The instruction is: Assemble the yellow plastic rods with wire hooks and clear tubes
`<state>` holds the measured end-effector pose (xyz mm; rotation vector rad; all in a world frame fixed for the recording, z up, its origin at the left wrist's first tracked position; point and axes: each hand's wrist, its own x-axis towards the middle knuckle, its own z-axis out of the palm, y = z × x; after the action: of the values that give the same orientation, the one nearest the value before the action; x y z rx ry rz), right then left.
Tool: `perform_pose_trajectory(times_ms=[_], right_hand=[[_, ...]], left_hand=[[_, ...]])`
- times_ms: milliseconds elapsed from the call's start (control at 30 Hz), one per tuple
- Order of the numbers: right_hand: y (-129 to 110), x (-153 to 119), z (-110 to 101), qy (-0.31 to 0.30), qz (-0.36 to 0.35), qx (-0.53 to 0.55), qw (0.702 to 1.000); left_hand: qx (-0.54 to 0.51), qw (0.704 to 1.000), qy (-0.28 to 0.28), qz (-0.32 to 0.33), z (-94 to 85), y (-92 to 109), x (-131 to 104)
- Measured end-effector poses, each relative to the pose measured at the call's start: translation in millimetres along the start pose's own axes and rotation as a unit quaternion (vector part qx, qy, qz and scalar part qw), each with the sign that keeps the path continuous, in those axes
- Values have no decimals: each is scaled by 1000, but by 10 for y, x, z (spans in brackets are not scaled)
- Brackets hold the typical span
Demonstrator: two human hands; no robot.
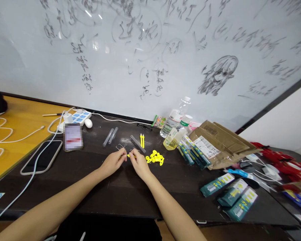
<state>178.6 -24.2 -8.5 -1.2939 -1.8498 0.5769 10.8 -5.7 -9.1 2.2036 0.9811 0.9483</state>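
My left hand (113,160) and my right hand (139,164) meet over the dark table, fingertips pinched close together. A small yellow piece (128,155) shows between them, at the right fingertips; the fingers hide most of it. What the left fingers pinch is too small to name. Just beyond the hands lie bent thin wires (121,146). A clear tube (137,144) rests behind my right hand, with two slim yellow sticks (142,141) beside it. Loose yellow plastic pieces (155,157) are heaped to its right. Two more clear tubes (110,136) lie farther left.
At left are a phone (42,157), a power strip (79,117) and white cables. Bottles (171,124), a cardboard package (215,142) and several green boxes (217,184) occupy the right. A whiteboard (140,67) stands behind the table.
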Motion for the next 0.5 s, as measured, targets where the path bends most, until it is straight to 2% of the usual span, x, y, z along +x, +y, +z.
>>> perform_pose_trajectory(times_ms=[100, 167, 233, 300, 400, 500], right_hand=[[0, -2, 18, -14, 0, -1, 1000], [-12, -8, 34, -3, 5, -48, 999], [-26, -19, 51, 14, 12, -110, 994], [-26, -28, 68, 9, 12, -126, 992], [0, -25, 86, -10, 14, -64, 998], [36, 3, 84, 32, 32, 20, 999]], left_hand=[[74, 997, -4, 14, -13, -19, -8], [115, 993, -12, 29, -14, -31, -8], [136, 990, -19, 43, -11, -32, -5], [128, 991, -14, 41, -7, -17, -1], [79, 997, 8, 17, -3, 24, 2], [14, 1000, 18, -1, -3, 46, 3]])
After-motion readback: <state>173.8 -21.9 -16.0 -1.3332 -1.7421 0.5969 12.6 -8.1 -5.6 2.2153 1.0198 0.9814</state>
